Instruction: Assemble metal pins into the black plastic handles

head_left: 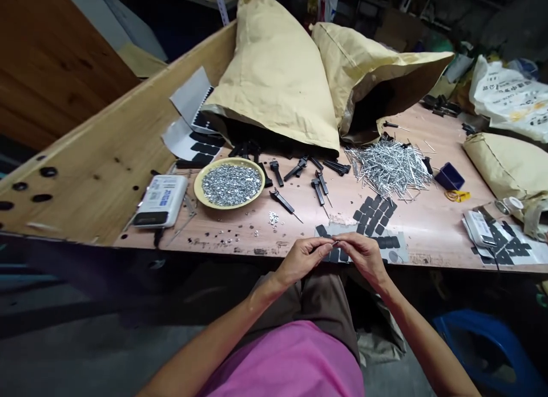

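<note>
My left hand point(305, 257) and my right hand point(363, 253) meet fingertip to fingertip at the near edge of the wooden table point(128, 157), just above my lap. Both are pinched closed around a thin small piece between them that I cannot make out. Right behind them lies a grey sheet of black adhesive pads point(377, 225). Further back sit a yellow bowl of small silver nuts point(229, 183), a heap of silver pins point(389, 167), and several black plastic parts with pins point(299, 180) scattered between them.
Two large tan paper sacks point(278, 71) lie open at the back of the table, a third point(509, 163) at right. A white box point(161, 199) sits left of the bowl, a small blue tray point(448, 176) right of the pins. A blue stool point(483, 345) stands lower right.
</note>
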{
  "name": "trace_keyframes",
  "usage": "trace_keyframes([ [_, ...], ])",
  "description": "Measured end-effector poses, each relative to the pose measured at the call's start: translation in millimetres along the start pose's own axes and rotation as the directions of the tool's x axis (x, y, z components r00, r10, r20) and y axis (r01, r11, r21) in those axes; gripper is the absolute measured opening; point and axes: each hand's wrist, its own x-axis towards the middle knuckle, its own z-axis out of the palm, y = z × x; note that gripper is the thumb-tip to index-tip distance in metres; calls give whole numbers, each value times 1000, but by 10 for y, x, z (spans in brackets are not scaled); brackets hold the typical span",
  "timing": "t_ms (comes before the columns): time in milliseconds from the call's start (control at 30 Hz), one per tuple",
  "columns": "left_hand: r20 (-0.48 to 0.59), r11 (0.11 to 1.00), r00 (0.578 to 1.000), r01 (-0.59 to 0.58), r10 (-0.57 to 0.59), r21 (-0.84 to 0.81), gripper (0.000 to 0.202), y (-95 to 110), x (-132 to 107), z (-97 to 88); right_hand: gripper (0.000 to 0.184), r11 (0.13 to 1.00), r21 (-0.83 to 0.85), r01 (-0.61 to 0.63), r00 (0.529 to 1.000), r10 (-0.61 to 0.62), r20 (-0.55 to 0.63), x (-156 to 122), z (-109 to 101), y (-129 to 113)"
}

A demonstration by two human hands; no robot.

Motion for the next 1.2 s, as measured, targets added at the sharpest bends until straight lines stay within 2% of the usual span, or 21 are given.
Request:
trace_keyframes([
  [133,23,988,998,-63,61,144,32,61,1,-42,22,994,74,-81,996,78,43,27,-44,7],
  [267,43,986,995,-92,87,139,32,78,25,-27,22,994,81,-69,996,64,64,34,-59,7],
  [333,61,993,997,-53,47,104,34,64,32,-17,20,996,74,-58,997,53,62,24,-48,9],
  [467,145,990,985,110,-97,-85,48,35,44,-18,19,995,82,-52,998,50,32,-3,-11,24],
  [533,152,984,983,125,-106,-126,52,37,54,-23,19,994,90,-64,998,63,11,-4,3,32],
  [633,110,995,992,73,-65,-65,51,43,68,-6,20,995,72,-66,997,68,-23,8,20,43],
  [733,-29,997,998,-45,47,70,43,19,72,60,18,996,58,-71,992,77,-98,3,73,61],
  [833,-179,955,956,-193,235,225,35,-26,76,122,15,980,125,-157,956,182,-230,-37,171,95],
  [900,-199,937,938,-225,282,266,34,-45,83,119,15,956,201,-215,917,269,-294,-68,234,124],
  [933,-169,943,952,-209,257,259,35,-49,87,102,15,944,236,-232,906,298,-300,-80,256,138],
  [1000,-32,967,990,-125,135,224,39,-52,94,54,16,924,292,-247,909,325,-261,-89,281,163],
  [1067,63,967,996,-82,69,240,41,-60,93,18,16,903,333,-270,914,349,-206,-77,285,175],
  [1100,43,952,993,-116,108,285,42,-71,89,13,16,894,344,-286,910,366,-194,-66,283,174],
  [1133,-10,916,980,-180,197,359,41,-85,83,16,16,889,344,-302,904,382,-194,-53,280,169],
  [1167,-65,851,946,-255,318,459,39,-102,76,24,16,889,335,-312,898,391,-201,-39,274,159],
  [1200,-95,757,891,-316,444,571,37,-120,69,32,15,895,317,-314,897,389,-210,-26,267,146],
])
